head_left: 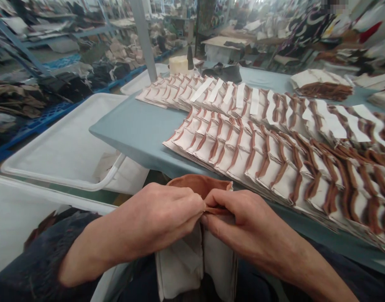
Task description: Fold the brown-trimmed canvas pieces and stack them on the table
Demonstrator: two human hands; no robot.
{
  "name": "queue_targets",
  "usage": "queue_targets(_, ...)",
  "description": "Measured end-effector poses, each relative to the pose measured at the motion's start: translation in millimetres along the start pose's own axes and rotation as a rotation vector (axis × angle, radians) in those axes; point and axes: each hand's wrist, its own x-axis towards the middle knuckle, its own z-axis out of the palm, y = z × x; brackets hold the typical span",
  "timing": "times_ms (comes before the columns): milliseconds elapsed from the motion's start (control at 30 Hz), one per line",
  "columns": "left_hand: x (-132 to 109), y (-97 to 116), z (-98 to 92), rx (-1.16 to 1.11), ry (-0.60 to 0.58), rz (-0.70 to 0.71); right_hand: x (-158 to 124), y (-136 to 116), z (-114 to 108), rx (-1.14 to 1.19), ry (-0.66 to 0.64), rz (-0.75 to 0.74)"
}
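A sewn fabric piece (180,268), off-white outside with a rust-brown inner face, hangs between my hands over my lap. My left hand (167,209) is closed on its upper edge near the middle seam. Right beside it, my right hand (233,214) pinches the same brown edge between thumb and fingers. The two hands almost touch at the seam. Behind them the brown inside of the piece curves up, and its white lower part hangs in two panels. My fingertips partly hide the gripped edge.
Overlapping rows of similar white-and-brown pieces (239,155) lie on the blue-grey table (126,130), with white strips (239,95) on the far row. White plastic bins (63,138) stand at the left. A grey post (144,37) rises behind. Another stack (324,84) sits at back right.
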Motion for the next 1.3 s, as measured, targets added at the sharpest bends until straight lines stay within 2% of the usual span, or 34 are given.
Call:
queue_targets(200,-10.5,-8.7,13.2,0.102,0.043,0.101,6.9,9.5,-0.1,0.067,-0.097,0.058)
queue_targets(300,-11.5,-7.6,12.9,0.148,0.066,0.171,9.3,15.7,-1.2,0.249,-0.196,0.046)
queue_targets(400,-11.3,-5.7,13.7,0.154,0.077,0.178,8.6,22.6,1.2,0.486,-0.267,0.079)
queue_targets(600,-13.2,-6.4,23.1,0.201,0.204,0.238,0.0,33.3,13.7,0.845,-0.258,0.126)
queue_targets(733,-17.4,-11.8,33.9,0.224,0.255,0.202,-3.9,38.4,19.2,0.933,-0.203,0.180)
queue_targets(867,-20.5,-16.2,41.3,0.124,0.302,0.173,-3.3,35.9,14.0,0.868,-0.113,0.078)
queue_targets(967,-15.6,-13.5,31.5,-0.109,0.314,0.105,-2.6,29.1,3.6,0.655,-0.071,-0.091)
queue_targets(1033,-7.7,-9.5,16.6,-0.224,0.244,0.024,-2.9,24.5,-3.9,0.451,-0.040,-0.204)
queue_targets(1133,7.3,-3.5,-7.6,-0.261,0.028,-0.016,-5.4,20.0,-12.3,0.184,0.038,-0.332)
queue_targets(1200,15.6,-1.0,-18.0,-0.222,-0.081,-0.006,-8.3,18.8,-15.3,0.083,0.079,-0.383)
queue_targets(1300,24.3,-0.5,-23.4,-0.215,-0.147,-0.002,-12.0,18.7,-15.6,0.025,0.127,-0.439)
